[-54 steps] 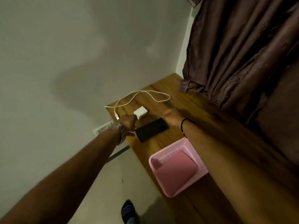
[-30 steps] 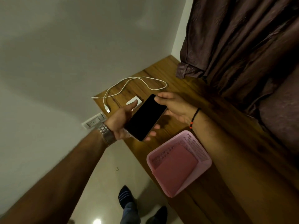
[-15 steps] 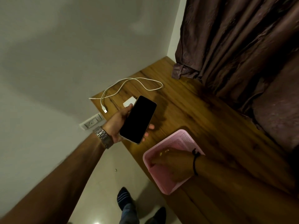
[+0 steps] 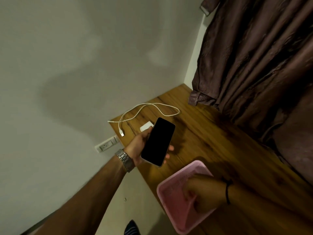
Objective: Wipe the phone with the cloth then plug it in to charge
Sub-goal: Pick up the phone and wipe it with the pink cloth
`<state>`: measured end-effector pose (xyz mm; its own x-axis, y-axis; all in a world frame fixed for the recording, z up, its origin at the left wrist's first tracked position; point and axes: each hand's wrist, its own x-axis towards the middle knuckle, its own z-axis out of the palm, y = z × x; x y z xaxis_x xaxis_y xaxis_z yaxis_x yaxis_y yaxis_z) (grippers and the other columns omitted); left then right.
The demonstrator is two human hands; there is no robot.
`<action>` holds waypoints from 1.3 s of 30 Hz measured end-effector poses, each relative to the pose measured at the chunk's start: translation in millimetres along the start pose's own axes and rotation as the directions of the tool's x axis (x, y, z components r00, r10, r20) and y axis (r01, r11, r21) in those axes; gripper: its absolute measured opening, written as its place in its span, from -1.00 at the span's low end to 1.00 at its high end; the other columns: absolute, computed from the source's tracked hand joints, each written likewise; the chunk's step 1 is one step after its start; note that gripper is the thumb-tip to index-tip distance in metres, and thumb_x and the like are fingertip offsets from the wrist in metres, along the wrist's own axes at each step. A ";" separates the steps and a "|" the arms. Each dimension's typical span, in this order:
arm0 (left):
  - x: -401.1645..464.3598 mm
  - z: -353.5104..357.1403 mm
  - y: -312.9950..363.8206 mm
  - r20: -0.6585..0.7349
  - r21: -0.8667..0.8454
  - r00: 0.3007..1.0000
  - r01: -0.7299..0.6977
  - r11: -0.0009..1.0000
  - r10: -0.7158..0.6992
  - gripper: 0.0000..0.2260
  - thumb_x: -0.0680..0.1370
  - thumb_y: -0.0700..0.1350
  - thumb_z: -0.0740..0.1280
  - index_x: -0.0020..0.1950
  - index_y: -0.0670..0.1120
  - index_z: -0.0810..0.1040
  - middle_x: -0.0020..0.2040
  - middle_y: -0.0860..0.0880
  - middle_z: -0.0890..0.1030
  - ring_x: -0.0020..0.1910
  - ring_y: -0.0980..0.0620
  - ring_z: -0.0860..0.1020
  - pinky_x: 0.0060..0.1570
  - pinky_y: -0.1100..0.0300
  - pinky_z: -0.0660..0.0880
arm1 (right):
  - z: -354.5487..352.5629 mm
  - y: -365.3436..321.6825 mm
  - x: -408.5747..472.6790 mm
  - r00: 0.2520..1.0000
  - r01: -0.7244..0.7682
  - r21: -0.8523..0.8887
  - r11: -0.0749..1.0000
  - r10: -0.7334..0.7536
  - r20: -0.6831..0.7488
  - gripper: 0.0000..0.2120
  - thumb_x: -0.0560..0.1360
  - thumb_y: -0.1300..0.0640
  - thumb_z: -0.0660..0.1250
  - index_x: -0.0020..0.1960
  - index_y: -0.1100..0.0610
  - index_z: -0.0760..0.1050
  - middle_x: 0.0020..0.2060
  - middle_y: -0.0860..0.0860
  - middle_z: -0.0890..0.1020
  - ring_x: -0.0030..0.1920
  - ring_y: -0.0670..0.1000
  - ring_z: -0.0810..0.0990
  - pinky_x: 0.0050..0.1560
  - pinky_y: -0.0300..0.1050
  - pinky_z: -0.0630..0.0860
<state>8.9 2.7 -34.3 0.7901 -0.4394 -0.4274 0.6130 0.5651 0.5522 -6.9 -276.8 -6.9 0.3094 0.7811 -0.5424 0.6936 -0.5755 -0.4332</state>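
My left hand (image 4: 141, 143) holds a black phone (image 4: 158, 141), screen up and dark, above the near left part of the wooden table (image 4: 211, 133). A pink cloth (image 4: 183, 211) lies inside a pink mesh basket (image 4: 166, 185) at the table's near edge. My right hand (image 4: 201, 192) is down in the basket with its fingers closing on the cloth. A white charging cable (image 4: 152, 109) loops on the table behind the phone, its plug end (image 4: 122, 133) lying free. A white charger block (image 4: 146, 127) is partly hidden by my left thumb.
A wall socket (image 4: 106, 145) sits low on the grey wall, left of the table's corner. A dark brown curtain (image 4: 254, 56) hangs over the table's far right side. A dark sock (image 4: 131, 228) shows on the floor below.
My left hand lifted the phone off the table and kept it. My right hand let go of the phone, moved down into the pink basket and closed on the cloth.
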 end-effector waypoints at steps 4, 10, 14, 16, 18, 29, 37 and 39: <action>-2.8 3.6 3.9 -0.023 -0.009 0.999 -0.025 1.000 0.025 -0.40 0.68 0.31 -0.02 0.45 0.00 0.57 0.32 -0.39 0.57 0.07 -0.36 0.63 0.18 -0.22 0.52 | -34.7 13.8 -25.6 0.982 -0.128 0.294 0.947 0.162 -0.094 -0.66 0.44 0.13 0.44 0.11 -0.20 0.47 -0.09 -0.30 0.54 -0.16 -0.34 0.53 -0.11 -0.41 0.45; -3.8 9.9 10.3 -0.048 -0.063 0.996 -0.079 0.995 0.076 -0.35 0.67 0.34 0.01 0.50 -0.06 0.51 0.22 -0.35 0.61 0.06 -0.33 0.63 0.14 -0.19 0.53 | -113.4 21.8 -77.8 0.681 -0.054 0.665 0.745 0.515 -0.521 -0.72 0.51 0.23 0.46 0.05 -0.14 0.66 -0.04 -0.10 0.75 -0.01 -0.14 0.69 0.03 0.01 0.60; -0.1 14.5 11.8 -0.112 -0.077 0.987 -0.127 0.989 0.118 -0.34 0.66 0.36 0.03 0.56 -0.05 0.40 0.24 -0.35 0.64 0.12 -0.35 0.65 0.17 -0.21 0.54 | -142.6 -10.7 -81.0 0.492 0.142 0.601 0.787 0.471 -0.732 -0.60 0.53 0.26 0.42 -0.08 -0.29 0.66 -0.16 -0.38 0.70 -0.16 -0.35 0.66 -0.15 -0.20 0.48; 0.5 20.9 11.3 -0.134 -0.099 0.983 -0.142 0.985 0.128 -0.35 0.66 0.35 0.03 0.54 -0.06 0.42 0.24 -0.36 0.64 0.19 -0.37 0.64 0.24 -0.24 0.51 | -144.2 -28.5 -63.4 0.485 0.191 0.587 0.787 0.444 -0.753 -0.78 0.49 0.16 0.45 -0.05 -0.18 0.62 -0.14 -0.41 0.69 -0.14 -0.37 0.65 -0.17 -0.25 0.48; 1.1 28.4 9.8 -0.155 -0.122 0.974 -0.184 0.975 0.164 -0.37 0.67 0.34 0.06 0.45 -0.09 0.54 0.17 -0.31 0.68 0.15 -0.32 0.67 0.21 -0.21 0.56 | -138.8 -39.3 -37.1 0.578 0.241 0.651 0.720 0.432 -0.692 -0.79 0.42 0.08 0.44 0.05 -0.08 0.64 -0.06 -0.26 0.74 -0.09 -0.23 0.71 -0.13 -0.15 0.59; 0.8 41.0 7.5 -0.205 0.018 0.954 -0.218 0.976 0.217 -0.36 0.65 0.36 0.10 0.37 -0.11 0.61 -0.03 -0.17 0.68 -0.06 -0.17 0.65 -0.02 0.00 0.56 | -94.7 -20.6 49.6 0.583 0.227 0.845 0.484 0.628 -0.516 -0.72 0.43 0.09 0.55 0.09 -0.01 0.57 -0.03 -0.04 0.74 -0.04 -0.05 0.73 -0.21 -0.21 0.58; -3.3 31.3 8.7 -0.080 -0.148 0.987 -0.152 0.977 0.141 -0.38 0.67 0.31 0.06 0.50 -0.11 0.47 0.22 -0.35 0.62 0.11 -0.33 0.62 0.18 -0.25 0.52 | -137.0 -47.7 24.1 0.144 0.004 0.250 0.968 0.246 -0.958 -0.71 0.50 0.08 0.43 0.18 -0.16 0.55 0.00 -0.27 0.63 -0.06 -0.23 0.63 -0.24 -0.27 0.63; -2.5 34.2 9.4 -0.063 -0.138 0.987 -0.153 0.979 0.145 -0.43 0.67 0.24 0.09 0.40 -0.14 0.58 0.20 -0.34 0.64 0.08 -0.35 0.65 0.14 -0.28 0.55 | -132.1 -54.6 33.0 0.353 -0.062 0.043 0.997 0.062 -0.933 -0.74 0.47 0.20 0.40 0.13 -0.02 0.64 0.27 -0.06 0.60 0.19 -0.02 0.60 0.10 -0.02 0.63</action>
<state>12.7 -14.8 -3.5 0.8692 -0.3083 -0.3867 0.4795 0.7167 0.5064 51.4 -187.6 94.0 0.7598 0.4661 0.4533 0.6443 -0.6329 -0.4292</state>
